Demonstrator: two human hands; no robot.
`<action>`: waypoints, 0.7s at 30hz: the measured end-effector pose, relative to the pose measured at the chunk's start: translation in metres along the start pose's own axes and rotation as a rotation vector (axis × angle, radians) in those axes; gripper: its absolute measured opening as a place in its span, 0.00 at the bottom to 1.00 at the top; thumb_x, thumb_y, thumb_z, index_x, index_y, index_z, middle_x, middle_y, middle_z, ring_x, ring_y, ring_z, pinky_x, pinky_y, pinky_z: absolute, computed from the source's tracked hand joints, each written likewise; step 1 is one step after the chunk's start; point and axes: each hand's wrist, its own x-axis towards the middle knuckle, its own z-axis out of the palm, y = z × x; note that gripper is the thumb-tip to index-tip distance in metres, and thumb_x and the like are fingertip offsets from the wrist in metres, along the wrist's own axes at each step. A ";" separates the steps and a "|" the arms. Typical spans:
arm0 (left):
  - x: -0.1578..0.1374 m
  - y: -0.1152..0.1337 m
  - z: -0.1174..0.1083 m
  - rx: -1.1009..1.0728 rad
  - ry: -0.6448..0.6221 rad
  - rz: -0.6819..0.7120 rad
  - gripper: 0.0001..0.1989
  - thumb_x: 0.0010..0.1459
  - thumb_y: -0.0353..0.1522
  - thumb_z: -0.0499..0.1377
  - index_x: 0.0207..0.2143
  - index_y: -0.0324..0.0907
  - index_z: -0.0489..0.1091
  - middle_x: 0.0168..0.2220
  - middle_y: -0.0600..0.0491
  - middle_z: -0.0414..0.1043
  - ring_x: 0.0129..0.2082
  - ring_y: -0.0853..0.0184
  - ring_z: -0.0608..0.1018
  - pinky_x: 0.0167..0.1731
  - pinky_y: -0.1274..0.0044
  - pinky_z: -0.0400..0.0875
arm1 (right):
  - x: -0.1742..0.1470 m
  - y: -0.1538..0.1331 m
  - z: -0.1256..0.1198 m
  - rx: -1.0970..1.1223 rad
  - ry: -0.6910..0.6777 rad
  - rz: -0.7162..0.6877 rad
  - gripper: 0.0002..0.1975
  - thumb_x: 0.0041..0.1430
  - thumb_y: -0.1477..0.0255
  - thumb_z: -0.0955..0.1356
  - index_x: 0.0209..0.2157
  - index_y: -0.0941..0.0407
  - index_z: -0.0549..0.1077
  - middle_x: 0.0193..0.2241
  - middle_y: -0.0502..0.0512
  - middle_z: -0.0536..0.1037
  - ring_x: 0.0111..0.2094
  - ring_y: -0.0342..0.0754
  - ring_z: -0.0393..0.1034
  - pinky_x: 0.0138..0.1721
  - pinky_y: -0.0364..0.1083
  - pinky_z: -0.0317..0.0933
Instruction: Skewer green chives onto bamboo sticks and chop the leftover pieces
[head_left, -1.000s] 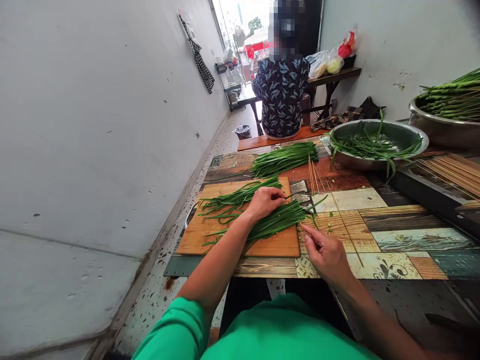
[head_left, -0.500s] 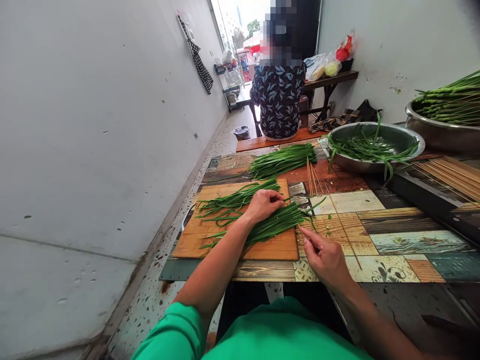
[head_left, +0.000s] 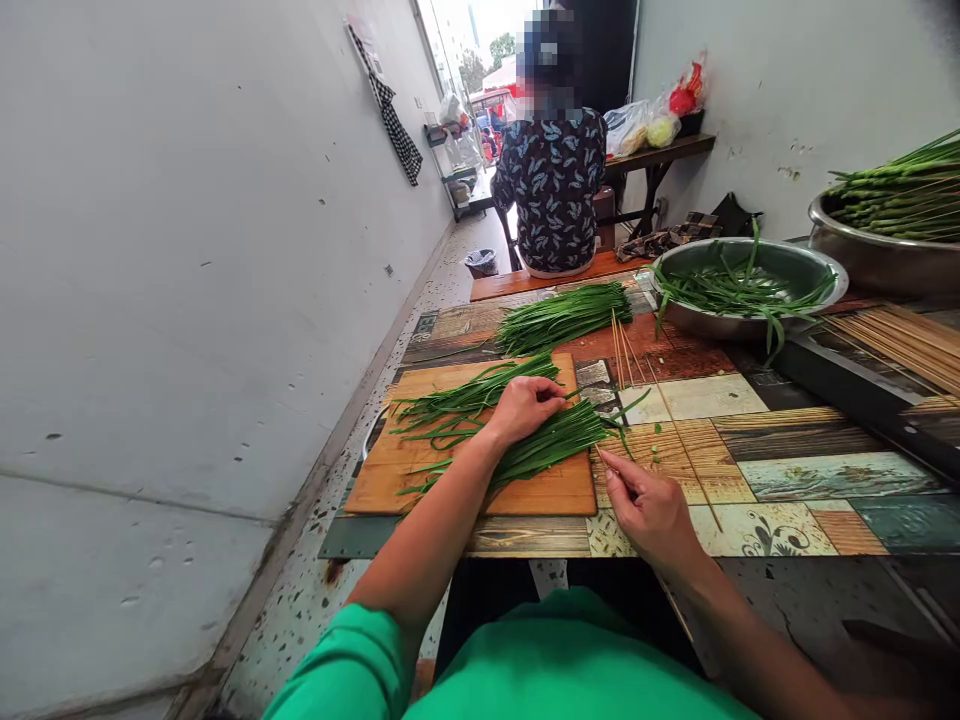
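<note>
Garlic chives lie in a bundle across the right part of a wooden cutting board, their cut ends toward the board's right edge. My left hand is over this bundle, thumb and fingers pinched at its far edge on a stalk. My right hand is closed on a thin bamboo skewer. The skewer's tip is at the near side of the bundle's cut ends; whether it has pierced a stalk I cannot tell. A second bunch of chives rests farther back on the board.
Behind the board lies a larger chive bunch, with loose skewers beside it. A metal bowl of chives, a basin of skewered green stalks and a dark-handled knife are at right. Another person sits ahead, facing away.
Both hands keep almost the same place and grip. The view has shifted very slightly; the chives and the skewer look unchanged.
</note>
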 end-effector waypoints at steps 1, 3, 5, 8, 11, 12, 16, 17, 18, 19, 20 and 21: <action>0.000 0.000 0.000 -0.006 0.001 -0.001 0.07 0.50 0.31 0.61 0.31 0.37 0.78 0.24 0.56 0.73 0.24 0.74 0.69 0.27 0.81 0.62 | 0.000 0.000 0.000 0.002 -0.002 0.003 0.18 0.59 0.70 0.61 0.45 0.59 0.78 0.29 0.56 0.81 0.20 0.44 0.71 0.22 0.41 0.65; 0.000 0.000 0.000 -0.021 0.004 0.001 0.07 0.50 0.31 0.61 0.31 0.37 0.78 0.24 0.56 0.73 0.24 0.74 0.69 0.27 0.81 0.62 | 0.000 0.000 0.000 0.004 0.002 0.003 0.18 0.59 0.70 0.60 0.44 0.59 0.78 0.29 0.56 0.81 0.19 0.44 0.70 0.22 0.41 0.65; 0.000 0.000 0.000 -0.031 -0.001 0.013 0.08 0.51 0.31 0.61 0.32 0.37 0.78 0.24 0.56 0.74 0.24 0.74 0.69 0.27 0.81 0.62 | 0.001 0.000 0.000 0.005 0.004 -0.005 0.18 0.59 0.71 0.60 0.44 0.60 0.78 0.29 0.57 0.81 0.19 0.43 0.70 0.22 0.41 0.65; -0.001 0.001 -0.001 -0.026 -0.005 0.029 0.08 0.51 0.30 0.61 0.32 0.37 0.78 0.25 0.55 0.75 0.24 0.73 0.70 0.28 0.81 0.63 | 0.001 -0.001 -0.001 0.010 0.004 -0.020 0.19 0.59 0.71 0.60 0.44 0.61 0.78 0.29 0.58 0.81 0.19 0.44 0.70 0.22 0.41 0.65; -0.002 0.003 -0.003 -0.001 0.010 0.033 0.08 0.52 0.30 0.61 0.34 0.38 0.79 0.28 0.54 0.78 0.27 0.72 0.73 0.30 0.81 0.65 | 0.002 -0.001 -0.001 0.010 -0.007 -0.010 0.19 0.60 0.71 0.60 0.44 0.62 0.78 0.28 0.57 0.81 0.18 0.43 0.69 0.22 0.41 0.64; -0.002 0.003 -0.004 0.015 0.015 0.040 0.08 0.52 0.30 0.61 0.34 0.39 0.79 0.30 0.54 0.78 0.28 0.71 0.75 0.32 0.80 0.66 | 0.001 0.000 0.000 0.008 -0.012 -0.005 0.19 0.60 0.71 0.60 0.45 0.62 0.77 0.28 0.57 0.81 0.17 0.42 0.68 0.21 0.41 0.64; -0.005 0.004 -0.005 0.079 -0.004 0.103 0.08 0.53 0.29 0.62 0.35 0.43 0.79 0.36 0.53 0.80 0.36 0.68 0.78 0.41 0.79 0.68 | 0.000 0.002 0.000 -0.006 -0.001 -0.011 0.19 0.60 0.71 0.61 0.45 0.63 0.77 0.27 0.57 0.81 0.15 0.42 0.66 0.19 0.40 0.61; -0.006 0.004 -0.006 0.089 -0.026 0.121 0.08 0.53 0.28 0.61 0.36 0.43 0.79 0.36 0.53 0.80 0.37 0.68 0.78 0.42 0.79 0.68 | 0.000 0.002 0.001 -0.007 0.004 -0.014 0.19 0.60 0.71 0.61 0.45 0.62 0.77 0.28 0.57 0.81 0.16 0.42 0.67 0.19 0.40 0.62; -0.007 0.003 -0.008 0.104 -0.060 0.143 0.09 0.54 0.28 0.61 0.36 0.43 0.79 0.37 0.52 0.79 0.38 0.68 0.78 0.43 0.79 0.68 | 0.000 0.002 0.000 -0.008 0.010 -0.018 0.18 0.59 0.71 0.61 0.44 0.62 0.78 0.29 0.58 0.81 0.17 0.42 0.68 0.20 0.40 0.62; -0.008 0.003 -0.010 0.124 -0.105 0.167 0.10 0.55 0.28 0.60 0.37 0.44 0.79 0.38 0.52 0.79 0.39 0.68 0.78 0.44 0.79 0.68 | 0.000 0.001 0.000 -0.007 0.012 -0.021 0.18 0.59 0.72 0.61 0.44 0.61 0.78 0.31 0.58 0.81 0.19 0.43 0.70 0.22 0.40 0.64; -0.009 0.003 -0.012 0.149 -0.157 0.193 0.11 0.56 0.28 0.58 0.39 0.44 0.79 0.39 0.52 0.79 0.39 0.68 0.77 0.44 0.79 0.68 | 0.000 0.001 0.000 -0.007 0.013 -0.024 0.18 0.59 0.72 0.61 0.44 0.61 0.78 0.32 0.58 0.81 0.20 0.43 0.71 0.23 0.41 0.65; -0.009 0.003 -0.016 0.180 -0.202 0.212 0.12 0.57 0.28 0.57 0.40 0.45 0.79 0.40 0.52 0.78 0.40 0.68 0.77 0.44 0.79 0.67 | 0.000 0.000 0.000 -0.010 0.012 -0.030 0.18 0.60 0.72 0.60 0.44 0.60 0.78 0.34 0.58 0.81 0.22 0.44 0.72 0.24 0.41 0.66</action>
